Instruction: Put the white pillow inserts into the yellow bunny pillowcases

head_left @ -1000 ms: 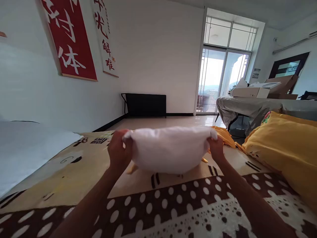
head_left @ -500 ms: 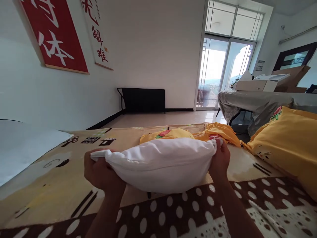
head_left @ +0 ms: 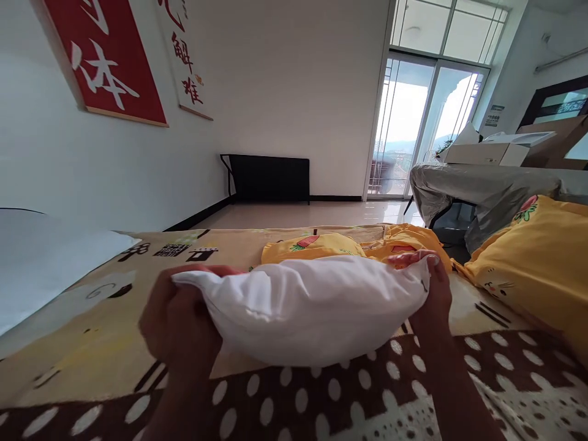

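A plump white pillow (head_left: pixel 312 312) is stretched between my two hands, just above a patterned blanket (head_left: pixel 101 343). My left hand (head_left: pixel 181 318) is closed round its left corner, and the corner's tip pokes out over the fingers. At the other end my right hand (head_left: pixel 432 294) grips the right corner, with some fingers behind the fabric. Beyond the pillow lies a yellow cushion piece (head_left: pixel 312 243) with a carrot print, partly hidden by the white one. Beside it is a crumpled yellow cloth (head_left: pixel 407 237).
A large yellow pillow (head_left: pixel 542 257) rests on the right. Behind it stands a plastic-covered table (head_left: pixel 500 184) bearing an open white box (head_left: pixel 487 153). A black folded panel (head_left: pixel 270 177) leans at the far wall. White material (head_left: pixel 46 263) lies at the left edge.
My hands have moved farther apart, drawing the white pillow's corners outward. The right corner has shifted right, and the pillow looks wider. The view has tilted slightly downward.
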A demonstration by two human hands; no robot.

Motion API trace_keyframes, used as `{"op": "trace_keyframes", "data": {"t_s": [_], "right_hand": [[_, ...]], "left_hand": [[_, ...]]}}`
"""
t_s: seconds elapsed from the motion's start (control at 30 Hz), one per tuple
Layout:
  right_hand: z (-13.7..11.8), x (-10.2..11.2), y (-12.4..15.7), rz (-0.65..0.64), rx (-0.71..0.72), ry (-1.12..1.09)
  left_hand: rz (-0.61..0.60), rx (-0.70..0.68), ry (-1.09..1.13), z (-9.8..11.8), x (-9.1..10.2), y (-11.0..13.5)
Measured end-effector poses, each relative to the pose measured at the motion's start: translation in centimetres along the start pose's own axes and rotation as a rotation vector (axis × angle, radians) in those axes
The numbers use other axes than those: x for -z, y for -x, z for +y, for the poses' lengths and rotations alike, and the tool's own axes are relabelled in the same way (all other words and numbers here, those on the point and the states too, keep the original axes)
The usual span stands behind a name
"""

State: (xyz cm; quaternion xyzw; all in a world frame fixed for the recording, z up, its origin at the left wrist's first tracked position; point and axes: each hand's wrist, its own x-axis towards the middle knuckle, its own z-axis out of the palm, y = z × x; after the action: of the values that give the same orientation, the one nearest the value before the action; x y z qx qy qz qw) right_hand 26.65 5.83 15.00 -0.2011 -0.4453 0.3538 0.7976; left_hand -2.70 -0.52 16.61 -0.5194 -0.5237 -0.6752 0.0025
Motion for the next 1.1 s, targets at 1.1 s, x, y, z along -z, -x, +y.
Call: {"op": "trace_keyframes", "data": {"t_s": [1.1], "right_hand": [[-0.8, -4.2, 6.3, -0.951, 0.142, 0.574]], "left_hand": [[-0.769, -0.131, -0.112, 5.5, -4.6, 6.8]]}}
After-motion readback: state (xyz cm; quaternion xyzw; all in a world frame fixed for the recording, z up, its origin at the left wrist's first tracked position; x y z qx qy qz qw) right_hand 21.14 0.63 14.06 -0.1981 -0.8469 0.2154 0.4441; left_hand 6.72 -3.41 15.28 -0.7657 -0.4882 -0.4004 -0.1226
